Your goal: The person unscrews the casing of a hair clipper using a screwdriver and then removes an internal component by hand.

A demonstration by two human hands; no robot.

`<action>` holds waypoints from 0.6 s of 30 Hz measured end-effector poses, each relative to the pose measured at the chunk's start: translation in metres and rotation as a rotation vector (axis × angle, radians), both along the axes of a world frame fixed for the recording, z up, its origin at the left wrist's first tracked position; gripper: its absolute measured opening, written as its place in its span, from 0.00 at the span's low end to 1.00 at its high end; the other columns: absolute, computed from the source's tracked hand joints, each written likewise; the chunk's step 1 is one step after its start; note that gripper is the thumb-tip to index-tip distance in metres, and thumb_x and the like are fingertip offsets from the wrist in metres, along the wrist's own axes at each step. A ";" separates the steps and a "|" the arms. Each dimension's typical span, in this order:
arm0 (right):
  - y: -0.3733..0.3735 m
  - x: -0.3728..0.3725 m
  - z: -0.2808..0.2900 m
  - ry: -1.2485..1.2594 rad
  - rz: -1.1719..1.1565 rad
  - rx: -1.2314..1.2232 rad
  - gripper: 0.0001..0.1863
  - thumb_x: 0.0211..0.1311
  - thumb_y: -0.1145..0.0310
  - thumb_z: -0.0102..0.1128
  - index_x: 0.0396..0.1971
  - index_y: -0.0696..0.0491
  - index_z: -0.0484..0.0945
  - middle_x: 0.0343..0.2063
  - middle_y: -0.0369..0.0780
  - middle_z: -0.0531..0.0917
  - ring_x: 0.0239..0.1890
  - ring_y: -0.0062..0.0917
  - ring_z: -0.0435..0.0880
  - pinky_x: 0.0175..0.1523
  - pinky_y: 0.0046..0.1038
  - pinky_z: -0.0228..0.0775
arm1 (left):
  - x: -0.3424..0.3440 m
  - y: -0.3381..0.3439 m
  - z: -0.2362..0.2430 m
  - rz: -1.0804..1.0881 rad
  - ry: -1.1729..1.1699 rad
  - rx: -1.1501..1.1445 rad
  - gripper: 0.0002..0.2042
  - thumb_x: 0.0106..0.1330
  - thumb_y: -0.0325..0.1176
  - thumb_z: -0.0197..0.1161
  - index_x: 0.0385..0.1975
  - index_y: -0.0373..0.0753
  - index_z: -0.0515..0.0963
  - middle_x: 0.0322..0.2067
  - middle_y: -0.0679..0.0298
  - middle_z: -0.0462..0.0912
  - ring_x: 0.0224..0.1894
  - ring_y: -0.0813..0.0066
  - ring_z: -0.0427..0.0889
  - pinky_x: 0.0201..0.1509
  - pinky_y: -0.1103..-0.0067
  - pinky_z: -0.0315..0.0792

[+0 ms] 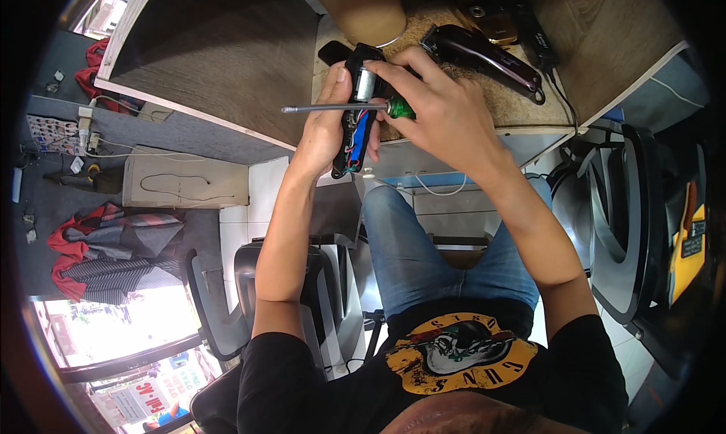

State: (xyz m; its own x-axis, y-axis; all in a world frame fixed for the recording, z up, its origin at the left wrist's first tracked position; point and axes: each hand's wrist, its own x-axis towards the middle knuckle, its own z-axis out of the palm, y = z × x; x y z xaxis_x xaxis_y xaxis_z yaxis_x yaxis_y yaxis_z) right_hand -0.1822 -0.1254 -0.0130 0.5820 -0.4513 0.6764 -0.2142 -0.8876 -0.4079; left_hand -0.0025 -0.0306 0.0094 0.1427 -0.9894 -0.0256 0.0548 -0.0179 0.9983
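An opened black hair clipper (349,153) stands upright between my hands, its inside showing a silver motor (366,85), a blue battery (359,135) and thin coloured wires. My left hand (321,137) is closed around its left side. In my right hand (450,115) is a screwdriver (321,108); its green handle sits in the palm and its shaft points left across the clipper. The index finger and thumb of that hand reach the clipper's top end near the motor. Behind the left fingers lies a black oblong piece (333,53).
A second, dark glossy clipper (484,57) lies on the cork-like worktop (495,109), beside a gold object (495,27) and a black corded device (534,39). A brown cylinder (359,10) stands at the back. Wooden panels rise on both sides. Chairs (624,230) flank my legs.
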 end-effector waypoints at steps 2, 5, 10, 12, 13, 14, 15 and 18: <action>0.001 0.002 -0.001 -0.004 -0.005 -0.037 0.30 0.56 0.61 0.77 0.60 0.49 0.81 0.49 0.35 0.81 0.29 0.34 0.91 0.34 0.36 0.84 | -0.002 0.000 0.000 0.009 0.000 0.001 0.23 0.86 0.57 0.40 0.61 0.43 0.64 0.34 0.57 0.81 0.22 0.69 0.84 0.22 0.72 0.85; 0.002 0.004 -0.003 -0.006 0.007 -0.105 0.31 0.55 0.61 0.78 0.60 0.51 0.80 0.51 0.35 0.81 0.28 0.33 0.91 0.33 0.35 0.83 | -0.003 0.000 0.001 0.032 0.006 0.015 0.23 0.85 0.58 0.41 0.61 0.44 0.64 0.34 0.57 0.81 0.21 0.69 0.84 0.22 0.72 0.84; 0.002 0.009 -0.005 -0.016 -0.011 -0.154 0.34 0.52 0.60 0.79 0.59 0.55 0.79 0.52 0.36 0.81 0.28 0.34 0.91 0.31 0.35 0.83 | -0.001 0.000 0.001 0.055 0.006 0.046 0.23 0.85 0.58 0.41 0.62 0.45 0.64 0.35 0.58 0.80 0.21 0.68 0.84 0.23 0.71 0.84; 0.003 0.010 -0.004 -0.007 -0.009 -0.148 0.35 0.52 0.59 0.80 0.60 0.55 0.79 0.52 0.37 0.81 0.28 0.35 0.91 0.32 0.35 0.83 | -0.003 -0.002 0.000 0.075 -0.001 0.043 0.23 0.85 0.58 0.42 0.63 0.46 0.64 0.35 0.59 0.80 0.21 0.68 0.84 0.23 0.70 0.84; 0.003 0.010 -0.003 0.002 -0.008 -0.140 0.36 0.51 0.59 0.80 0.60 0.56 0.79 0.52 0.37 0.81 0.29 0.35 0.91 0.32 0.35 0.83 | -0.003 -0.002 0.000 0.076 -0.001 0.042 0.23 0.85 0.58 0.42 0.63 0.46 0.64 0.35 0.59 0.80 0.21 0.68 0.84 0.23 0.70 0.84; 0.004 0.010 -0.002 0.002 -0.007 -0.140 0.36 0.51 0.59 0.80 0.60 0.56 0.79 0.52 0.37 0.81 0.29 0.35 0.91 0.32 0.35 0.83 | -0.002 -0.002 0.000 0.074 -0.016 0.044 0.23 0.85 0.58 0.42 0.63 0.46 0.64 0.35 0.59 0.79 0.21 0.68 0.84 0.23 0.70 0.84; 0.005 0.009 -0.001 0.010 -0.008 -0.130 0.36 0.51 0.59 0.80 0.59 0.56 0.79 0.52 0.38 0.81 0.29 0.35 0.91 0.32 0.35 0.83 | -0.002 -0.002 0.000 0.072 -0.031 0.046 0.23 0.85 0.58 0.42 0.64 0.47 0.64 0.36 0.59 0.79 0.21 0.68 0.84 0.23 0.70 0.84; 0.006 0.009 0.001 0.027 -0.008 -0.116 0.36 0.50 0.58 0.81 0.59 0.57 0.78 0.52 0.39 0.80 0.29 0.36 0.91 0.33 0.35 0.83 | -0.004 -0.001 0.002 0.083 -0.053 0.080 0.24 0.85 0.59 0.43 0.65 0.46 0.64 0.36 0.60 0.78 0.21 0.68 0.84 0.23 0.71 0.83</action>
State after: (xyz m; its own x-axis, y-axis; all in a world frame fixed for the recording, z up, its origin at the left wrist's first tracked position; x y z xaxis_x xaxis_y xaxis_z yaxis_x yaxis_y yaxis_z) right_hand -0.1735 -0.1196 -0.0116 0.5972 -0.3759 0.7085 -0.2311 -0.9266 -0.2968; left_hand -0.0063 -0.0318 0.0116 0.2276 -0.9692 -0.0939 0.0071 -0.0948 0.9955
